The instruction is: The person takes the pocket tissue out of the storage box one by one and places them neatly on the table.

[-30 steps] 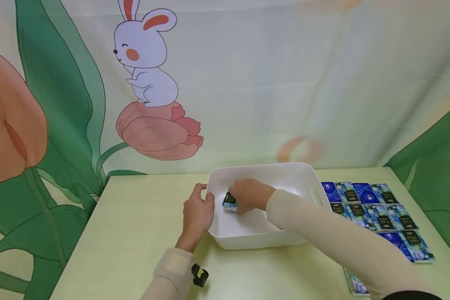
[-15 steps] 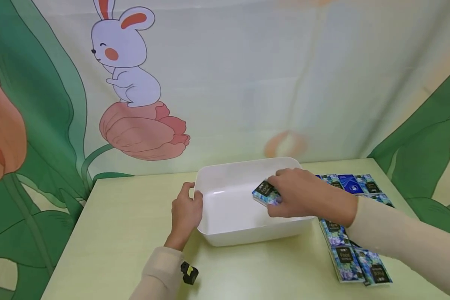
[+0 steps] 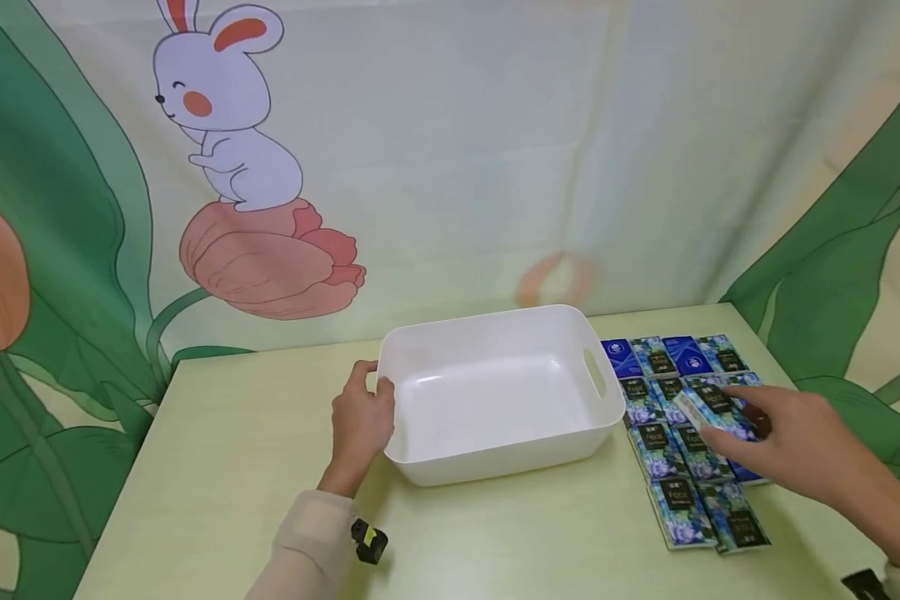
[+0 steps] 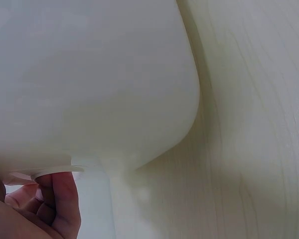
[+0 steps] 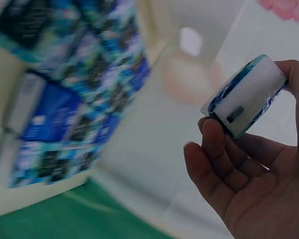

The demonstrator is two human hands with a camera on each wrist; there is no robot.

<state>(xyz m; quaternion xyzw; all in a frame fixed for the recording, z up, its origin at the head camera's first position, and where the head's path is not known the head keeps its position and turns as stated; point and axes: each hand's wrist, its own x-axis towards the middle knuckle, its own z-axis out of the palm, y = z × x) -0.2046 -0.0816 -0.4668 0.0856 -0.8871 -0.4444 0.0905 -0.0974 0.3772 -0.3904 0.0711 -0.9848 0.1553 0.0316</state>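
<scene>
A white plastic basin (image 3: 502, 457) with handle slots stands mid-table in the head view. My left hand (image 3: 362, 421) holds its left end; in the left wrist view the fingers of that hand (image 4: 52, 209) curl at the basin's handle opening. Off to the right, my right hand (image 3: 810, 437) pinches a small pack of pocket tissues (image 3: 720, 408) between thumb and fingers, above rows of similar packs (image 3: 680, 510). The right wrist view gives the side of the held pack (image 5: 249, 97), wrapped in clear film with blue floral print.
Plain blue packs (image 3: 621, 358) lie among the floral ones, close beside the basin's right end. Behind the pale table (image 3: 217, 483) hangs a curtain (image 3: 435, 167) printed with a rabbit and tulips. A small black device (image 3: 369, 542) sits at the left wrist.
My right hand has lifted the tissue pack out of the basin and carried it right, over the laid-out packs. My left hand keeps its hold on the basin. The head view has shifted right.
</scene>
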